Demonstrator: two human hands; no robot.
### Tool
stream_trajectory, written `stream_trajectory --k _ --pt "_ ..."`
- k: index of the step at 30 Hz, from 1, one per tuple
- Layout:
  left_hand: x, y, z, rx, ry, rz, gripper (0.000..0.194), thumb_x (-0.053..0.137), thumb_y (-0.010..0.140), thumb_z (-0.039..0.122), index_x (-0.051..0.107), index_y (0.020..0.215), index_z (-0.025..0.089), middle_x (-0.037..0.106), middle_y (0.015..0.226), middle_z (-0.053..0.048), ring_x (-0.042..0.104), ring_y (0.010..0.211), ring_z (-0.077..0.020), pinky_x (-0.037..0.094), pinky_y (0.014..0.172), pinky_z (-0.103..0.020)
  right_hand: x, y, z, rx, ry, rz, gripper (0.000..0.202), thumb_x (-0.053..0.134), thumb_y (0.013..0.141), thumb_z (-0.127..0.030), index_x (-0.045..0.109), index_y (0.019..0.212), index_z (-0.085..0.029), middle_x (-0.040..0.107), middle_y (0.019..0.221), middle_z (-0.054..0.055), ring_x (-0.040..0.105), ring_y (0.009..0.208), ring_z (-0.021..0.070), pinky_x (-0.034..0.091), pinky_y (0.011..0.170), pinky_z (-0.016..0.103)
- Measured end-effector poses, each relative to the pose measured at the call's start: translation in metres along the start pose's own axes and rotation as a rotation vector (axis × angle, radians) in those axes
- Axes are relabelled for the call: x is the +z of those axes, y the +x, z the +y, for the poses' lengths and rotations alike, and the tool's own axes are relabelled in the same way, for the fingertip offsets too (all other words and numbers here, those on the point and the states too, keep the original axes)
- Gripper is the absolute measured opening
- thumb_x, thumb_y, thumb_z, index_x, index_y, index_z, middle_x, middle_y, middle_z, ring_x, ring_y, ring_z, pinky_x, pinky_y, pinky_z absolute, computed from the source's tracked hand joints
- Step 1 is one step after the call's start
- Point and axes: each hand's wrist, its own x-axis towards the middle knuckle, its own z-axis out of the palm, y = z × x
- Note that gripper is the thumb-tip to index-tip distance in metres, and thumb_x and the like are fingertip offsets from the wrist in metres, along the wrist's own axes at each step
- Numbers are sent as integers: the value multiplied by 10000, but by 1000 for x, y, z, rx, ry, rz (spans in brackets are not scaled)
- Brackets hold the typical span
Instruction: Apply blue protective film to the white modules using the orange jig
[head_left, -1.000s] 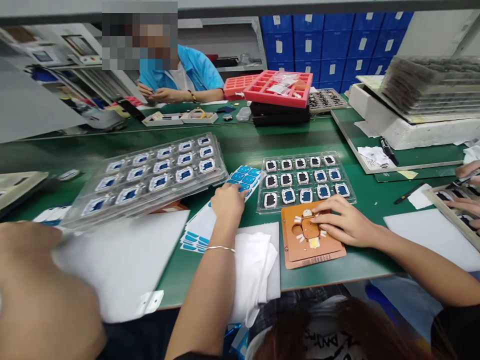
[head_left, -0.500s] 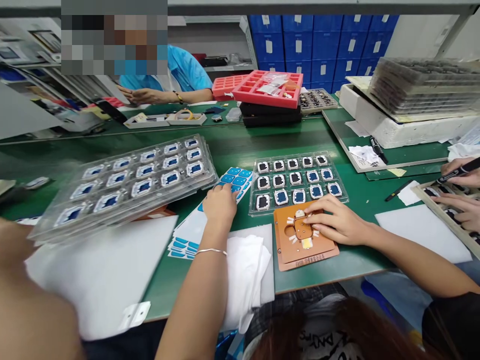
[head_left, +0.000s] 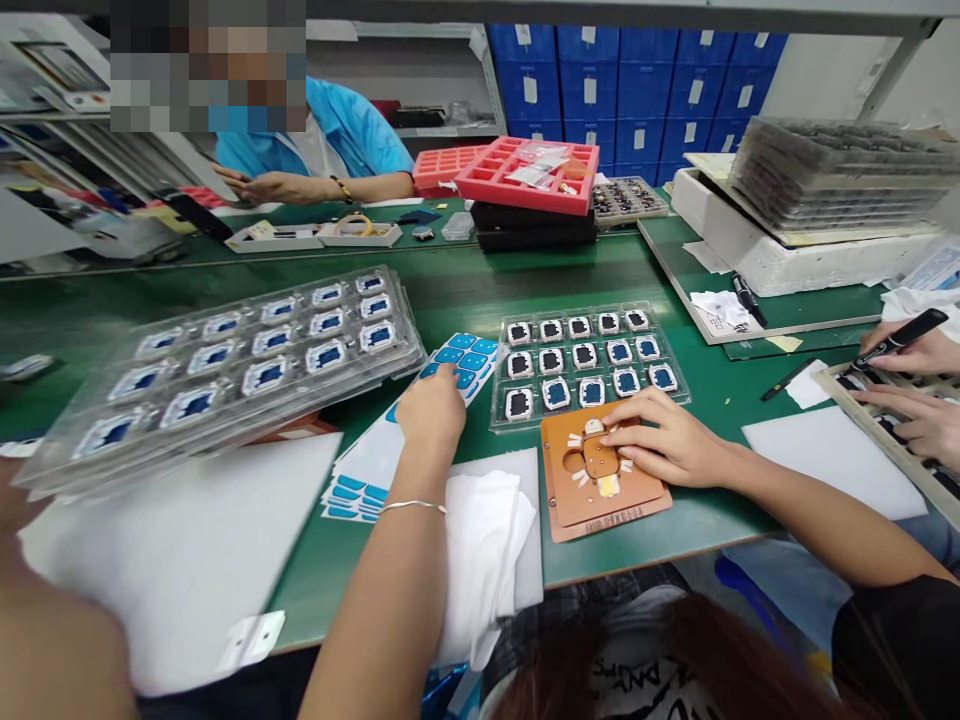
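My left hand (head_left: 430, 408) lies over a sheet of blue stickers (head_left: 474, 362), fingers curled in at the blue rounded shapes. The back of the hand hides whatever its fingertips pinch. More white backing sheets (head_left: 369, 452) fan out beneath it. My right hand (head_left: 667, 437) rests with fingers stretched on the right part of an orange fixture plate (head_left: 562, 505), which has a rounded recess and white tabs. Behind the plate lies a clear tray (head_left: 495, 400) of white-framed square parts, some with black faces and some with blue.
Stacked clear trays (head_left: 270, 372) stand tilted at left, beside white foam (head_left: 187, 560). A white cloth (head_left: 487, 540) lies between my arms. At right, another person's hands (head_left: 919, 400) hold a black marker (head_left: 904, 337) over a tray. Red trays (head_left: 529, 175) and a co-worker in blue (head_left: 360, 130) are across the bench.
The view has shifted slightly, moving most things left. My left hand's fingers look more curled over the blue stickers. My right hand stays on the orange plate.
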Motion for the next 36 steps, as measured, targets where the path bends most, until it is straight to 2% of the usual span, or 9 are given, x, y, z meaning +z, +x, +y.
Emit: stream_trajectory --k 7,15,21,24,27,31,36 --pt "-6 -4 5 11 38 -16 432 458 964 367 561 1348 196 662 1221 -186 627 1127 -361 538 882 -447 0 0 1 -11 -3 -1 246 414 1025 -212 606 1170 -166 631 1176 111 556 1061 221 456 894 410" --pt "-3 -1 4 111 44 -21 388 424 947 204 641 1268 190 650 1248 -170 628 1134 -336 528 919 -414 0 0 1 -14 2 11 239 414 1028 -212 605 1164 -166 631 1165 107 553 1048 216 457 890 402" --pt "-1 2 3 134 10 -32 405 392 945 170 635 1269 174 650 1220 -186 633 1103 -354 528 901 -444 0 0 1 -23 11 16 233 431 1025 -205 610 1161 -144 631 1165 121 545 1040 226 455 889 408" --pt "0 2 2 117 -32 -26 383 401 956 197 641 1255 187 645 1233 -165 616 1125 -340 511 942 -442 -1 0 0 -20 12 9 232 429 1025 -207 606 1168 -162 625 1173 118 544 1046 229 464 886 418" --pt "4 2 0 68 -94 -3 373 496 951 327 623 1276 196 598 1322 -138 529 1236 -332 461 1035 -428 -2 -1 0 -6 20 0 235 434 1024 -209 603 1184 -183 618 1181 110 536 1053 233 472 883 425" --pt "11 6 -2 -107 -178 14 448 537 921 475 609 1281 219 506 1404 -157 417 1309 -396 403 1057 -539 -2 -2 0 12 29 -12 237 453 1015 -187 599 1202 -195 606 1197 105 526 1059 238 469 878 426" --pt "16 15 -5 -263 -296 -2 416 652 833 507 632 1183 283 486 1387 -137 387 1325 -401 362 1058 -567 -3 -2 0 -17 8 -3 238 452 1006 -170 600 1191 -192 602 1185 113 533 1048 241 471 859 428"
